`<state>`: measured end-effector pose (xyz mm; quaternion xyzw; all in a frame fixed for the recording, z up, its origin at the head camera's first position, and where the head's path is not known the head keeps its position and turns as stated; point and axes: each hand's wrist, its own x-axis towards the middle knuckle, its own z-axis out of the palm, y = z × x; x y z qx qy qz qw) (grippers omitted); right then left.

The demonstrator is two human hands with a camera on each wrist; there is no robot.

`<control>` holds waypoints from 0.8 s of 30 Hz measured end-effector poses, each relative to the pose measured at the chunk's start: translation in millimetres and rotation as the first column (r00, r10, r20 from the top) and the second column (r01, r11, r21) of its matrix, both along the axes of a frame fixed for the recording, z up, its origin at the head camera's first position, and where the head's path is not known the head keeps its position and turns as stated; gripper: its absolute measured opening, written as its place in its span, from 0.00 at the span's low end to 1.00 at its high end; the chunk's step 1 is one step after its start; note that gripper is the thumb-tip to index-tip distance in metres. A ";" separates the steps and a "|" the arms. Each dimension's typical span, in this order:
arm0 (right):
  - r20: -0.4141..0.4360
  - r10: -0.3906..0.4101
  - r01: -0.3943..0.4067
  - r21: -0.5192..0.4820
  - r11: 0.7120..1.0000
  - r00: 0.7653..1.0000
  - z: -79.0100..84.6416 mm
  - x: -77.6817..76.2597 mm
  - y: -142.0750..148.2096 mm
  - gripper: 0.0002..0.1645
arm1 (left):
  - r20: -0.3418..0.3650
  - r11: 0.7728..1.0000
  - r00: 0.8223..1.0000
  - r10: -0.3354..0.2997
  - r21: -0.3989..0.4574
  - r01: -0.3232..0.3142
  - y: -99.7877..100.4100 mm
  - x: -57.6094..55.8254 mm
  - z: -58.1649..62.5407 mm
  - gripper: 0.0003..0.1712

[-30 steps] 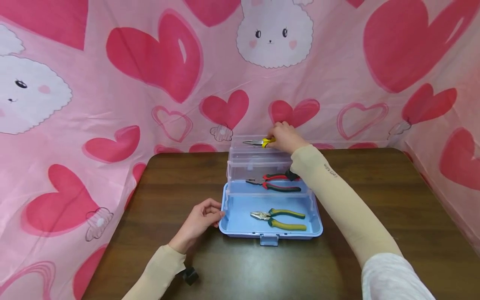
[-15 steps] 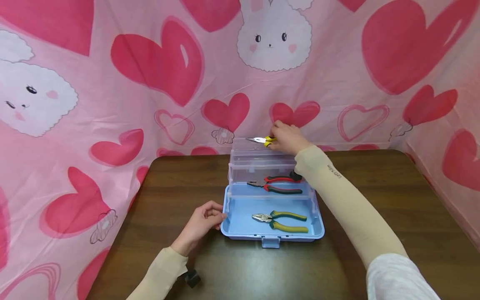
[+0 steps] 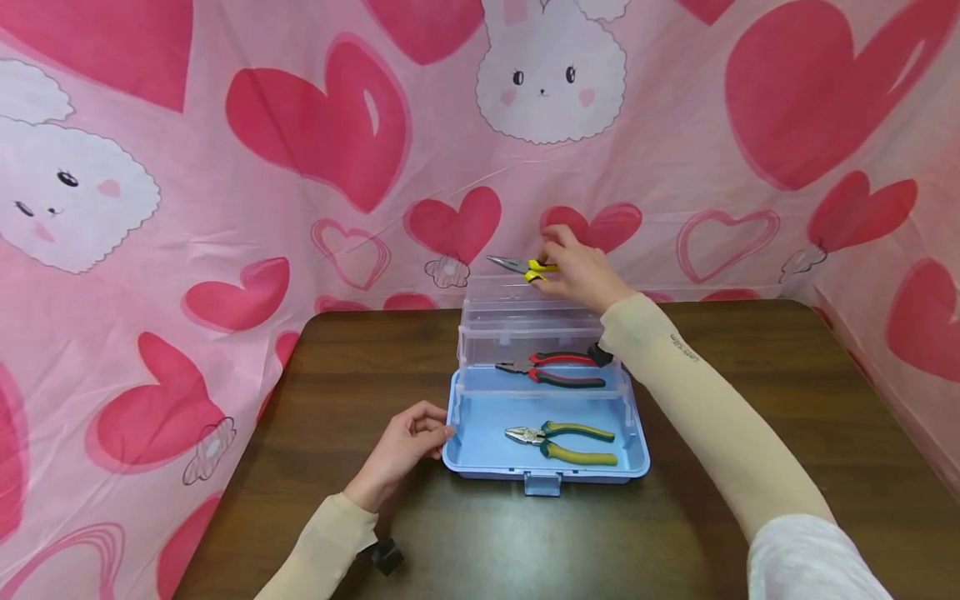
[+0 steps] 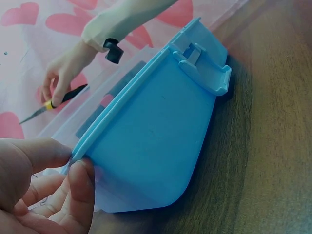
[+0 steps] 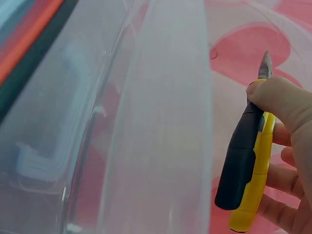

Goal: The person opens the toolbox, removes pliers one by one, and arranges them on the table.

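Note:
My right hand (image 3: 581, 271) holds needle-nose pliers (image 5: 248, 156) with yellow and black handles, above the back of the toolbox. Their tips point left in the head view. At the toolbox's left rim, my left hand (image 3: 405, 446) pinches the blue edge between thumb and fingers, as the left wrist view shows. The blue toolbox (image 4: 151, 126) stands open, its clear trays (image 3: 480, 346) raised toward the back. Combination pliers with green and yellow handles (image 3: 577, 454) lie in the blue bottom. Pliers with red and black handles (image 3: 570, 382) lie in a clear tray behind them.
A brown wooden table (image 3: 360, 350) carries the toolbox. Pink cloth with hearts and rabbits (image 3: 450, 150) hangs behind and at both sides. The toolbox's front latch (image 3: 542, 483) hangs down. Black wrist cameras (image 3: 386, 556) sit on both forearms.
My right hand has risen slightly with the needle-nose pliers, moving a little right and clear of the topmost tray. The left hand stays on the rim. The head view shifted slightly.

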<state>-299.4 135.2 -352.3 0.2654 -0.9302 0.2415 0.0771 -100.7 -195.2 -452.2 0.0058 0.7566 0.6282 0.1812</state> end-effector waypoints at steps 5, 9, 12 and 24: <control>-0.049 0.019 -0.020 -0.011 1.000 0.999 -0.2 12.2 4.0 0.23 | 0.002 1.000 1.000 0.001 0.004 -0.001 0.3 0.8 -1.3 0.20; -0.083 0.040 -0.039 0.007 0.999 0.996 0.5 24.6 8.8 0.24 | 0.004 1.000 1.000 0.003 0.006 -0.003 0.2 1.3 -1.1 0.20; -0.131 0.055 -0.051 0.029 0.998 0.990 0.8 33.3 13.5 0.28 | 0.004 1.000 1.000 0.000 0.005 -0.001 0.3 1.5 -0.9 0.20; -0.238 0.080 -0.087 -0.017 0.996 0.968 -2.2 64.0 36.8 0.29 | -0.001 1.000 1.000 0.010 0.017 -0.010 1.3 2.0 -1.7 0.20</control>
